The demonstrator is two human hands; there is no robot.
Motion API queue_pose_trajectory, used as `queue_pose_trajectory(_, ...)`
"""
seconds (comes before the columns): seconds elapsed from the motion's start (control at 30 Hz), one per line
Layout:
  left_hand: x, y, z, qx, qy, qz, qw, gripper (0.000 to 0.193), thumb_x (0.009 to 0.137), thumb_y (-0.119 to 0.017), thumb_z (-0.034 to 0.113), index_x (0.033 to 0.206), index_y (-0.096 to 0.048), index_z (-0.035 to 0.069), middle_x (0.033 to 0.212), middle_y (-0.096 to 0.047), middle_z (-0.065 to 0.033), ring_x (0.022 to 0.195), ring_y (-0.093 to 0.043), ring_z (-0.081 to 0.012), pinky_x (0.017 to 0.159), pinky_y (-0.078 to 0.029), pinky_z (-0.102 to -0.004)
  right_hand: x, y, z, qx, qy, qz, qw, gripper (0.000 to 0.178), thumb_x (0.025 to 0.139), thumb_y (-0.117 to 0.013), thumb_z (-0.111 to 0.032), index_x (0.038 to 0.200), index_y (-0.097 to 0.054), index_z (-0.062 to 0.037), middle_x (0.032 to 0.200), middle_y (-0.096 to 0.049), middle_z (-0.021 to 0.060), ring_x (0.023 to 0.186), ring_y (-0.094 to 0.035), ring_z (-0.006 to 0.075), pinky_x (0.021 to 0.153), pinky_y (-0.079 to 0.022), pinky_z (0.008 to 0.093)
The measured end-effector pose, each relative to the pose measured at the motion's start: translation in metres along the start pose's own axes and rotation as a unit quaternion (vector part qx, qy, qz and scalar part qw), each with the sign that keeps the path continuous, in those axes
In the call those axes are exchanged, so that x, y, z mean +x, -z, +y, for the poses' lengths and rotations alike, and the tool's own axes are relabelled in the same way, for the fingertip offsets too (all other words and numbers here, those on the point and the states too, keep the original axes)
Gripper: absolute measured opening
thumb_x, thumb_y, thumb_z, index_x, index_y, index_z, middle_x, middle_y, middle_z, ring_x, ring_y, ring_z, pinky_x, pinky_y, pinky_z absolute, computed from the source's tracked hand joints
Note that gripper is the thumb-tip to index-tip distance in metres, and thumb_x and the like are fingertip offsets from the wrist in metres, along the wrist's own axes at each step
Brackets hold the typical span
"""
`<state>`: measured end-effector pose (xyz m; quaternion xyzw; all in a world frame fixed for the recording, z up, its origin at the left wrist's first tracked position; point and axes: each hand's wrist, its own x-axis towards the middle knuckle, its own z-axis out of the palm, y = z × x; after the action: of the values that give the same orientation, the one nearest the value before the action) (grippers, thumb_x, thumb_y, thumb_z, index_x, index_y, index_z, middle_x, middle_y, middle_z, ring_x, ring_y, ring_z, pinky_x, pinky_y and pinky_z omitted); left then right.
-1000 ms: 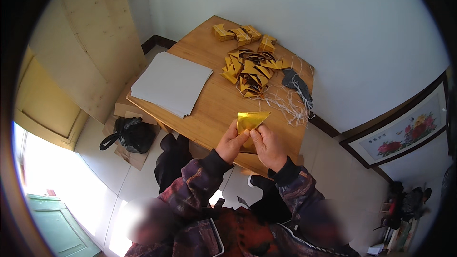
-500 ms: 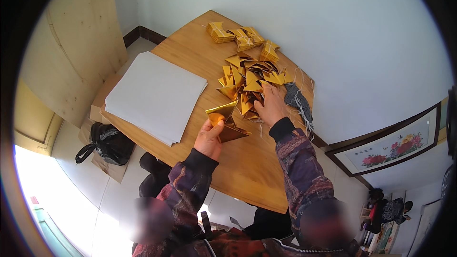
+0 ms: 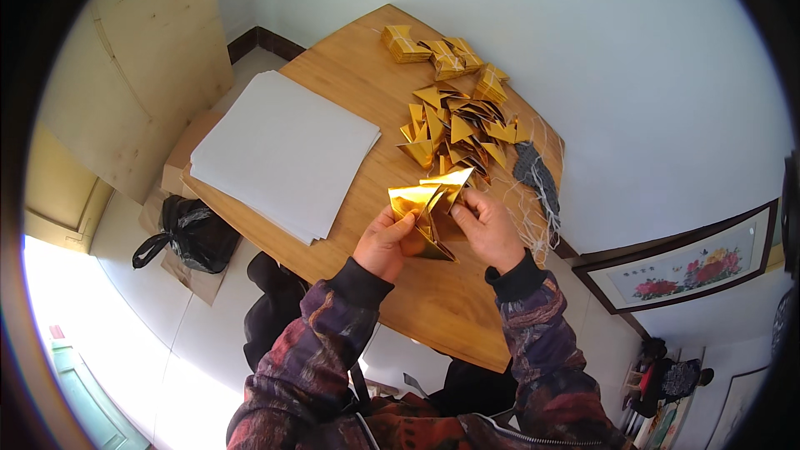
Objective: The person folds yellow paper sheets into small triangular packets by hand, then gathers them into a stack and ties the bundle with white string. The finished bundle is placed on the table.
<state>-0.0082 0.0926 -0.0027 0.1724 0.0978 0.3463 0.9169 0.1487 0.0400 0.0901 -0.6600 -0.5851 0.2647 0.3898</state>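
My left hand (image 3: pixel 385 242) is closed on folded gold foil paper (image 3: pixel 414 200), its thumb pressed across the front. From the other side my right hand (image 3: pixel 487 229) pinches a second piece of folded gold paper (image 3: pixel 454 182), which touches the first. Both hands are over the near part of the wooden table (image 3: pixel 450 300). Just beyond them lies a loose heap of folded gold papers (image 3: pixel 460 129). Behind that heap sit several tied bundles of gold paper (image 3: pixel 405 45).
A stack of large white sheets (image 3: pixel 283 154) covers the table's left side. Grey cloth (image 3: pixel 536 173) and loose white strings (image 3: pixel 523 217) lie at the right edge. A black plastic bag (image 3: pixel 200 233) stands on the floor at left. A framed flower picture (image 3: pixel 683 258) is at right.
My right hand has drawn back from the heap with a piece of folded gold paper and brought it against the paper in my left hand. The view has shifted slightly.
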Motion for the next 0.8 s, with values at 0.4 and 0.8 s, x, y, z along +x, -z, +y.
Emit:
queue_pose_trajectory(0.4,-0.001,0.002,0.007,-0.001,-0.101,0.055,0.993,0.023,0.095,-0.053,0.009,0.117,-0.05,0.003,0.104,-0.062,-0.0038,0.094,-0.061,-0.0139,0.087,-0.048,-0.0271,0.039,-0.005,-0.019,-0.015,-0.032,-0.258,0.966,0.022,0.09,-0.059,-0.016,0.083,-0.058,0.0041,0.063,-0.058,0.0105,0.056,-0.055,0.0238,0.058,-0.045,0.0323)
queue_pose_trajectory(0.8,-0.004,0.006,0.019,-0.08,-0.057,0.055,0.994,0.031,0.097,-0.047,0.006,0.128,-0.047,0.004,0.116,-0.059,-0.0053,0.102,-0.059,-0.016,0.094,-0.047,-0.0336,0.1,-0.04,0.049,-0.327,0.014,0.113,0.938,0.048,0.09,-0.055,-0.019,0.133,-0.045,-0.0016,0.129,-0.052,0.0224,0.115,-0.053,0.0368,0.098,-0.041,0.0413)
